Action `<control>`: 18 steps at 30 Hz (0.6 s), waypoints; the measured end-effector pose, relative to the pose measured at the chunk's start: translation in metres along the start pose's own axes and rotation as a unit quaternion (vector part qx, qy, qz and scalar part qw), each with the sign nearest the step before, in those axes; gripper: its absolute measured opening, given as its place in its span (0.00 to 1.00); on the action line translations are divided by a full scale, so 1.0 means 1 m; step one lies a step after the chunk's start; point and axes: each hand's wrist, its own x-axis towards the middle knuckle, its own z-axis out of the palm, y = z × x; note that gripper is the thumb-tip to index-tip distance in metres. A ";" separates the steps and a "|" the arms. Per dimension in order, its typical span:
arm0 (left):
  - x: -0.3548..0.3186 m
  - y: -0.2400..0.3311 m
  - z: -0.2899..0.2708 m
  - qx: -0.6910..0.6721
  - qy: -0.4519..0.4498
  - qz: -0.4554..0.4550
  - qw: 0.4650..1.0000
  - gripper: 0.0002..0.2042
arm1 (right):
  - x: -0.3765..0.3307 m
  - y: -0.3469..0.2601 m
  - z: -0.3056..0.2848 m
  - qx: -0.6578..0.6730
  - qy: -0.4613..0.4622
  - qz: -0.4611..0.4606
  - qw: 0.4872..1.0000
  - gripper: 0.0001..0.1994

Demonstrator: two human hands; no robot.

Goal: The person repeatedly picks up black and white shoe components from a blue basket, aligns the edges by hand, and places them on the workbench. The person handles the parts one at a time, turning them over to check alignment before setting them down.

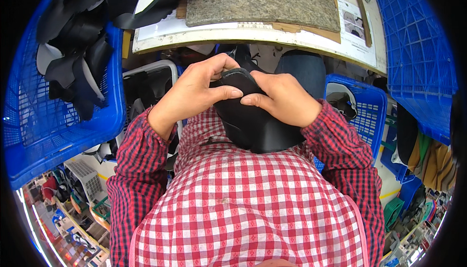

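In front of my apron I hold a black leather piece [260,128], shaped like part of a shoe upper, with its narrow rounded end pointing away from me. My left hand [193,88] grips the left side of that end, its thumb flat on top and the fingers curled over the far edge. On the other side my right hand [288,97] pinches the piece, its thumb almost meeting the left one. A greyish strip runs along the far edge. The wide end spreads down against the apron, and the fingers underneath are hidden.
Ahead stands a white worktable [204,43] bearing a worn stone slab [262,1] and a hammer [362,16]. At the left, a blue crate [114,101] holds black leather pieces [80,38]. Blue crates [418,48] also stand at the right.
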 end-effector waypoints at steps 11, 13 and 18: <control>-0.003 -0.006 0.006 -0.051 0.016 -0.014 0.998 0.15 | 0.002 0.007 0.006 -0.018 -0.023 -0.042 0.999 0.17; -0.003 -0.007 0.005 -0.069 0.011 -0.009 0.998 0.15 | 0.003 0.007 0.006 -0.015 -0.031 -0.046 0.998 0.17; -0.004 -0.008 -0.002 -0.156 -0.031 -0.039 0.986 0.12 | 0.004 0.006 0.003 -0.033 -0.043 -0.050 0.997 0.16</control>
